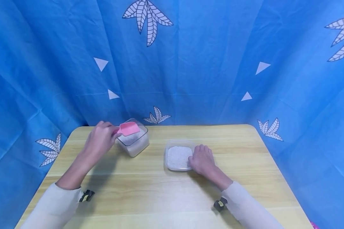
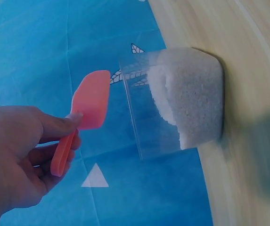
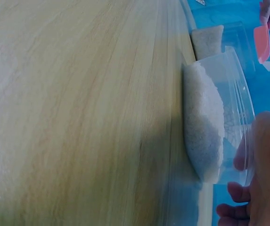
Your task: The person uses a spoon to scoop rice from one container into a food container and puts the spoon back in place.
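My left hand (image 1: 101,138) holds a pink scoop (image 1: 129,128) by its handle, thumb and fingers pinching it. The scoop hangs over the open top of a tall clear container (image 1: 139,149), above its rim; only pink shows on it, no grains. White grains (image 2: 196,101) like rice fill the container's lower part. On the right, my right hand (image 1: 203,159) grips the side of a shallow clear container (image 1: 179,169), thumb inside the rim and fingers outside. It too holds white grains (image 3: 203,117), lying in a sloped heap.
Both containers stand on a light wooden table (image 1: 149,197), the tall one by the back left edge. A blue curtain (image 1: 206,63) with white leaf and triangle prints hangs behind and along both sides of the table.
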The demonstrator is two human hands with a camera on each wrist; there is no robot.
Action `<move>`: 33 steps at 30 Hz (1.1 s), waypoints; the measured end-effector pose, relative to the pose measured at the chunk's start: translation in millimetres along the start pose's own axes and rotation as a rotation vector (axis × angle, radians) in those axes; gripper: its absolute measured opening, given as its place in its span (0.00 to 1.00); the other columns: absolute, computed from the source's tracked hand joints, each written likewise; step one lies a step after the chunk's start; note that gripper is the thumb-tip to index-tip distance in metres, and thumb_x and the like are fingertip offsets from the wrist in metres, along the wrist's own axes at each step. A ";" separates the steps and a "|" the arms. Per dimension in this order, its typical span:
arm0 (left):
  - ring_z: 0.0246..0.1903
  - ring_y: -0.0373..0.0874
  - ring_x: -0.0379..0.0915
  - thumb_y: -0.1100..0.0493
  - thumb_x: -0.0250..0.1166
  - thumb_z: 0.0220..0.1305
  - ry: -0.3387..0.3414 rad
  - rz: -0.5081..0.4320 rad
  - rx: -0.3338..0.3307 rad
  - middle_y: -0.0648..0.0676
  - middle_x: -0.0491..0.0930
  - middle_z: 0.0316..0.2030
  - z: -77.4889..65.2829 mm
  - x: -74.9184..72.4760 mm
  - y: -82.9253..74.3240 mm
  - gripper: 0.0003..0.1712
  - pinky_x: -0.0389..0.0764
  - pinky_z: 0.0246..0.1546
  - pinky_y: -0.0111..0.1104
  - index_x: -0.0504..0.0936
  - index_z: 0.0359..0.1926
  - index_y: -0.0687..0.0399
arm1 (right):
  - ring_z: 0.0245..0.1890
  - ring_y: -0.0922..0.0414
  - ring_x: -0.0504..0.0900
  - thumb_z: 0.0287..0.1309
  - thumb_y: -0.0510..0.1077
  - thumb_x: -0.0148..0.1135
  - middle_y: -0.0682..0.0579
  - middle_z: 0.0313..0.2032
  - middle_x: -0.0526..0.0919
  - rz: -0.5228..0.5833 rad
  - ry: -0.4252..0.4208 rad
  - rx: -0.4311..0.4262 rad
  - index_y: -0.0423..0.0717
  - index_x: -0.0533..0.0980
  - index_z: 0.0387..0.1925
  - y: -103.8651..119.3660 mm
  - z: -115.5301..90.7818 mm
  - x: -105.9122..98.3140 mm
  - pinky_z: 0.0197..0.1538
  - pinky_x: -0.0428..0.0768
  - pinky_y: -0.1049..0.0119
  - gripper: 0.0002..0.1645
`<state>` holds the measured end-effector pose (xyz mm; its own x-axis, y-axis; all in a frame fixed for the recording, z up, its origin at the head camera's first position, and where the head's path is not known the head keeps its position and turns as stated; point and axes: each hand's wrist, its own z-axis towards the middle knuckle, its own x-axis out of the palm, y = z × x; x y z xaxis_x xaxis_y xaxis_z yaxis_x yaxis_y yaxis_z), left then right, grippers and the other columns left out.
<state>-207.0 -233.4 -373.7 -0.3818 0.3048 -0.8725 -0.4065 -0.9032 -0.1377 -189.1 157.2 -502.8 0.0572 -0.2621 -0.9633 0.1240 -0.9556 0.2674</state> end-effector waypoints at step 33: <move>0.23 0.50 0.69 0.68 0.72 0.59 0.309 0.042 -0.065 0.58 0.78 0.20 15.5 9.7 16.3 0.04 0.70 0.25 0.36 0.89 0.30 0.68 | 0.40 0.46 0.67 0.64 0.49 0.50 0.43 0.37 0.71 0.005 -0.002 0.003 0.36 0.70 0.39 1.0 -0.3 -0.7 0.51 0.70 0.50 0.17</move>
<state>-230.2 -240.5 -377.1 -0.1231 0.1701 -0.9777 -0.3381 -0.9334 -0.1198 -188.7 156.5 -501.9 0.0561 -0.2675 -0.9619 0.1204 -0.9546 0.2725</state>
